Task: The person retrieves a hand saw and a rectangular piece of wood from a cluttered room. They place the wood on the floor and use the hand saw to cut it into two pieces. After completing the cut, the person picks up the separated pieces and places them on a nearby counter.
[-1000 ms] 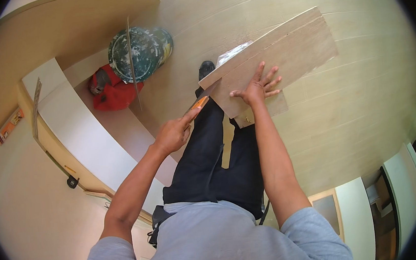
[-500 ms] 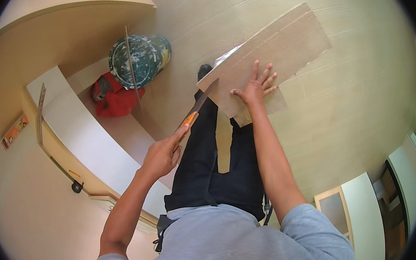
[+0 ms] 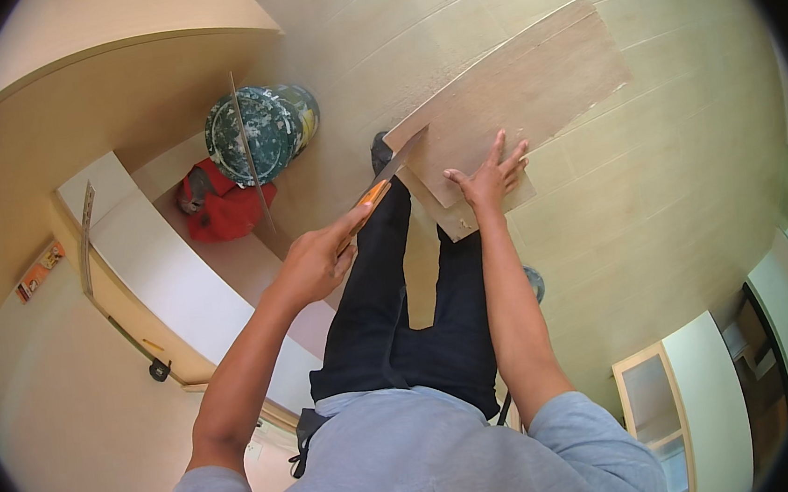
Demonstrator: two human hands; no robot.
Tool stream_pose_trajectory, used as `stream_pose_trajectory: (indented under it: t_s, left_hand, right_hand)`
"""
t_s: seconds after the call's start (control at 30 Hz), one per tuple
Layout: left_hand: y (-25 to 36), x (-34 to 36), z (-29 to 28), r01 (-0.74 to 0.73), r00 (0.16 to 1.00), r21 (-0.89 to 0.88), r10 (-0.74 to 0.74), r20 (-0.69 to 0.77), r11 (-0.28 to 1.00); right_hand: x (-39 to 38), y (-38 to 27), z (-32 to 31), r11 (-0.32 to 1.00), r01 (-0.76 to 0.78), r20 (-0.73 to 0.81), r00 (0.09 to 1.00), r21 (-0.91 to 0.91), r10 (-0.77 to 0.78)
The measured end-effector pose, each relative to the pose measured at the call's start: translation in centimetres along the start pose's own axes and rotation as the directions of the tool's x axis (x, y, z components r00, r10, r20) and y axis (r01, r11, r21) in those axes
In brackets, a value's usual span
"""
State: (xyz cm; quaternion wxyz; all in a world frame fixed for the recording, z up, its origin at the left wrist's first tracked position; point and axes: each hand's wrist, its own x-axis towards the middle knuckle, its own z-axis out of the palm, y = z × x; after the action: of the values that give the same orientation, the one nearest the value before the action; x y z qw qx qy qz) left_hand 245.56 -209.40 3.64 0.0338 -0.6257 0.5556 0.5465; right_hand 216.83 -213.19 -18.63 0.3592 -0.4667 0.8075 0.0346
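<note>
My left hand is wrapped round the orange handle of a hand saw. Its dark blade reaches the near left part of a thin light wooden board. My right hand lies on the board with fingers spread. A smaller board piece shows under it, close to my trousered legs. A shoe shows at the board's left end.
Upper left: a paint-spattered green bucket with a long metal strip across it, beside a red bag. Left: a white-and-wood ledge, metal ruler and tape measure. Lower right: cabinets.
My left hand and saw drew back toward me, then moved forward again. My right hand stayed on the board, its fingers shifting slightly. The silvery patch behind the board no longer shows.
</note>
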Motion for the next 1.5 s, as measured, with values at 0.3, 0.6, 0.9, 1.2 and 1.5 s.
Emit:
stream_pose_trajectory:
  t_s: [0.3, 0.6, 0.9, 1.2, 1.5]
  left_hand:
    - [-1.3, 0.1, 0.5, -0.007, 1.0, -0.049, 0.008, 0.018, 0.999]
    - [-0.7, -1.5, 3.1, 0.049, 0.998, -0.097, -0.045, 0.041, 0.994]
    - [-2.8, -0.6, 3.3, 0.008, 0.999, -0.083, -0.012, -0.05, 0.997]
    - [-0.3, -10.2, 1.1, 0.108, 0.994, 0.1, -0.104, -0.042, 0.989]
    - [-10.9, 1.6, 8.2, -0.182, 0.961, -0.014, 0.175, -0.216, 0.983]
  right_hand:
    - [0.4, -6.2, 0.7, 0.968, 0.054, 0.255, 0.967, -0.246, 0.011]
    - [0.0, -5.4, 1.3, 0.945, 0.084, 0.229, 0.973, -0.316, -0.01]
    - [0.8, -5.3, 2.8, 0.972, 0.019, 0.26, 0.965, -0.236, 0.044]
    - [0.7, -4.6, 3.9, 0.976, 0.032, 0.203, 0.979, -0.216, 0.013]
    - [1.4, -4.5, 3.9, 0.971, 0.03, 0.207, 0.978, -0.239, 0.021]
